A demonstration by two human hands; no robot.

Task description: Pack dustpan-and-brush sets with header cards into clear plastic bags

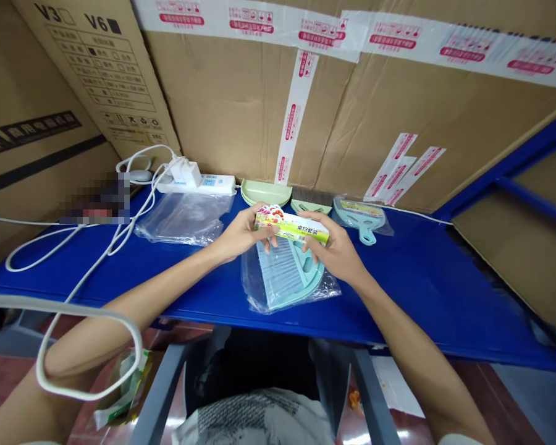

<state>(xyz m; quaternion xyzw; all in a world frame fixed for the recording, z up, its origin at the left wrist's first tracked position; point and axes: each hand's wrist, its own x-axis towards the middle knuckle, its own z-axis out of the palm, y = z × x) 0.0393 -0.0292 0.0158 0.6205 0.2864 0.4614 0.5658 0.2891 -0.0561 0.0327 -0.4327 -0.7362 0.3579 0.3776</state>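
Your key relation: the printed header card (pixel 291 227) sits btwn your two hands, above the blue table (pixel 426 266), w/ its long axis running left to right and its right end dipping a bit toward you. Your left hand (pixel 243 235) pinches the left end, thumb on the printed face, other fingers curled behind and under; your right hand (pixel 341 250) grips the right end, fingers at the far edge and also under the near one. Neither hand is nearer the card, b/c both are on it.

Directly on the near side of it lies the transparent bag (pixel 254 290) w/ the pale-blue brush (pixel 280 272) and matching dustpan (pixel 306 295) (can't tell from here if card & bag are joined). The brush bristles point left, its handle is on the right, so your right hand is closer to the handle and the dustpan's curved rim.

Farther off, along the cardboard, you've got a green dustpan (pixel 266 191) approx. straight beyond your left hand, and another bagged pale-blue dustpan (pixel 362 216) beyond your right. A crumpled plastic bag (pixel 185 219) is to the left, by the power strip (pixel 219 183), well apart from the brush.
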